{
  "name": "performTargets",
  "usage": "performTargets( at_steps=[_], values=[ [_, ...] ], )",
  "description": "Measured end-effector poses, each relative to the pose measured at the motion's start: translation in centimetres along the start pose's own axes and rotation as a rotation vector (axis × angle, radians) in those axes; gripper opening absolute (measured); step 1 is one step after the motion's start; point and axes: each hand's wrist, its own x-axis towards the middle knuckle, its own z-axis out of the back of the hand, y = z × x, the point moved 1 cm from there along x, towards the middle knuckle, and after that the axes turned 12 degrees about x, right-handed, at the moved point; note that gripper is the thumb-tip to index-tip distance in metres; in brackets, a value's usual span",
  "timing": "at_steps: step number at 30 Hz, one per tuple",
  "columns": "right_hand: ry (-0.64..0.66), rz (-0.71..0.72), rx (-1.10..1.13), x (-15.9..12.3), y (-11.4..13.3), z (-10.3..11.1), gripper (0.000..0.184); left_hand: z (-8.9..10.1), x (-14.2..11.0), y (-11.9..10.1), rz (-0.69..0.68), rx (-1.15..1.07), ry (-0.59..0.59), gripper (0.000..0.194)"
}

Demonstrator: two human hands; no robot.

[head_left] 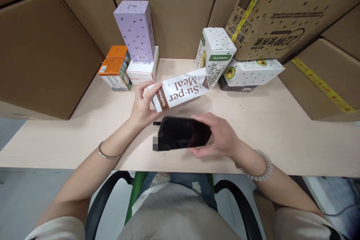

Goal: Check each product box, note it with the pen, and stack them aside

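My left hand [143, 107] grips one end of a white and brown "Su-per Meal" carton [181, 88], which lies tilted on its side just above the pale wooden table [281, 127]. My right hand [222, 137] holds a black phone [182, 133] flat and sideways over the table's near edge, just below the carton. A silver bangle sits on my left wrist and a bead bracelet on my right.
Behind the carton stand a white avocado-print carton [215, 54] and a flat white box [253, 72]. At the back left are a tall lilac box [135, 30], an orange box [115, 67] and a white box [143, 69]. Large cardboard boxes [284, 15] wall the table.
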Motion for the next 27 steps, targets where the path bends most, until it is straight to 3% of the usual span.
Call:
performTargets(
  at_steps=[4, 8, 19, 27],
  values=[
    [-0.395, -0.062, -0.083, 0.0, -0.6, 1.4, 0.084, 0.0, -0.1, -0.1, -0.014, 0.002, 0.009, 0.093],
    [-0.566, -0.102, -0.076, -0.1, -1.4, 2.0, 0.082, 0.0, -0.2, 0.1, -0.030, 0.038, 0.026, 0.097],
    [-0.595, -0.082, -0.068, -0.1, -1.3, 1.8, 0.084, 0.0, -0.1, -0.1, -0.038, 0.006, 0.010, 0.096],
    [-0.545, -0.129, -0.085, -0.6, -1.4, 1.8, 0.085, 0.0, -0.3, 0.0, -0.031, 0.031, 0.039, 0.097]
  ],
)
